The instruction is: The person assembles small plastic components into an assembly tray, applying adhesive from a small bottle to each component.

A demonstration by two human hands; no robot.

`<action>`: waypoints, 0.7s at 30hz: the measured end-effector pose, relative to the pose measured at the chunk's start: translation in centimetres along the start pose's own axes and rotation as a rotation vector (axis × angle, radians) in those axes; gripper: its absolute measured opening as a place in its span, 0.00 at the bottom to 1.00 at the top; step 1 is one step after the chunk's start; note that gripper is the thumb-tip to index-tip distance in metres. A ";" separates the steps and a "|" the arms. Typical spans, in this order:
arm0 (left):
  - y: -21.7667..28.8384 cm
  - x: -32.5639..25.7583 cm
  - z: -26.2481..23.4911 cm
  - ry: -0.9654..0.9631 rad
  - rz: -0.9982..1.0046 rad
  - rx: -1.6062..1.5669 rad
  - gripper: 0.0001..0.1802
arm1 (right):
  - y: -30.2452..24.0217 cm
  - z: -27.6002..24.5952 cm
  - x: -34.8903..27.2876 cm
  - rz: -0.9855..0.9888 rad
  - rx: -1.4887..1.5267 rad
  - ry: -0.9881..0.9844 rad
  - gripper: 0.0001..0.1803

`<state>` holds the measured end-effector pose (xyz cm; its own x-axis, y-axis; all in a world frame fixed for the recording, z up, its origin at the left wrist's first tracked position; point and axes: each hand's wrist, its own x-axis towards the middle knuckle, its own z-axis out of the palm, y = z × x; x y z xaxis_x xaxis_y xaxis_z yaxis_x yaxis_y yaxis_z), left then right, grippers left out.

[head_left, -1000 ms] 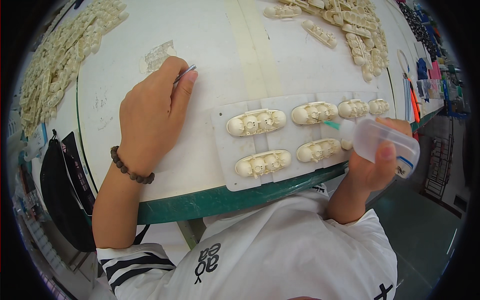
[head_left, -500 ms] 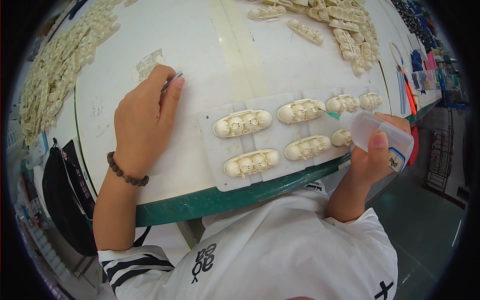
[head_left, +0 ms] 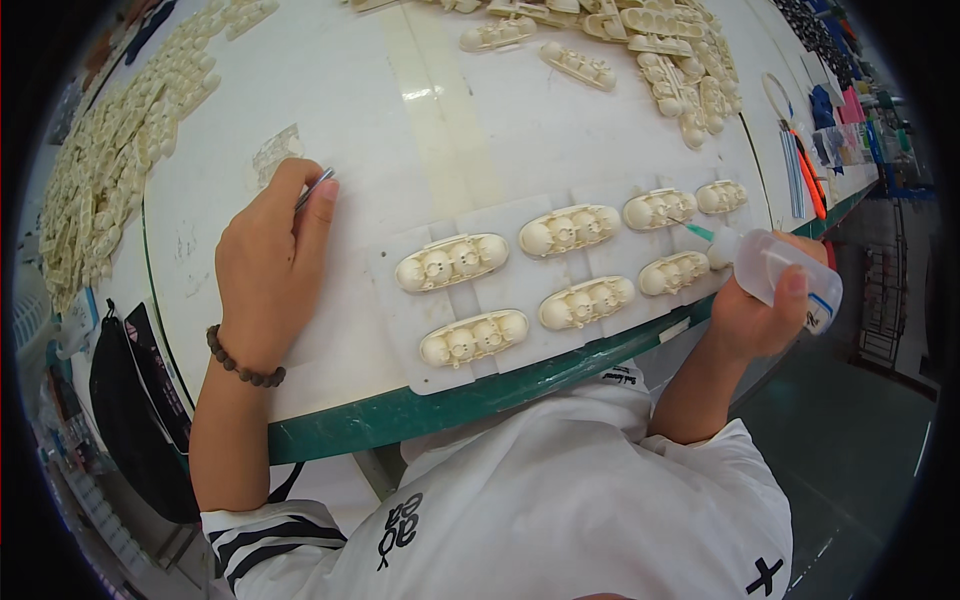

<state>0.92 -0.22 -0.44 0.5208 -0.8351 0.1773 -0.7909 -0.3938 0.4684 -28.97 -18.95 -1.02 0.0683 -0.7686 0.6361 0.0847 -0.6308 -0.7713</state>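
Note:
My right hand [head_left: 765, 305] is closed round a translucent squeeze bottle [head_left: 775, 268] with a green needle tip. The needle's end reaches a cream plastic part [head_left: 660, 208] in the far row of a white board [head_left: 400, 345]. Two rows of these rounded, cream parts lie in the board, such as one [head_left: 452, 263] at its left and another [head_left: 473, 338] in the near row. My left hand [head_left: 270, 260] rests on the table left of the board, pinching a thin metal tool, perhaps tweezers [head_left: 315, 187]; most of it is hidden by the fingers.
Heaps of similar cream parts lie at the far left [head_left: 120, 150] and far right [head_left: 690, 60] of the white table. Orange-handled tool [head_left: 812, 175] and grey rods lie at the right. A green edge [head_left: 400, 412] borders the table before me.
The bottle's needle has moved right, from the second part in the far row to the third. The whole view has shifted slightly; my left hand keeps its pinch.

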 end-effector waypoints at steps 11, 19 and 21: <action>0.0 0.0 0.3 0.025 0.004 0.009 0.11 | 0.2 0.6 -0.3 0.050 -0.034 -0.040 0.19; 0.0 0.1 0.2 0.020 0.015 0.005 0.11 | -0.3 1.0 -0.2 0.047 -0.067 -0.052 0.20; -0.1 0.1 0.3 0.020 0.020 0.007 0.11 | -0.3 1.2 -0.3 0.038 -0.121 -0.021 0.19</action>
<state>0.91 -0.36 -0.73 0.5115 -0.8348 0.2038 -0.8033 -0.3802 0.4585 -27.78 -18.40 -0.94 0.0901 -0.7907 0.6055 -0.0389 -0.6103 -0.7912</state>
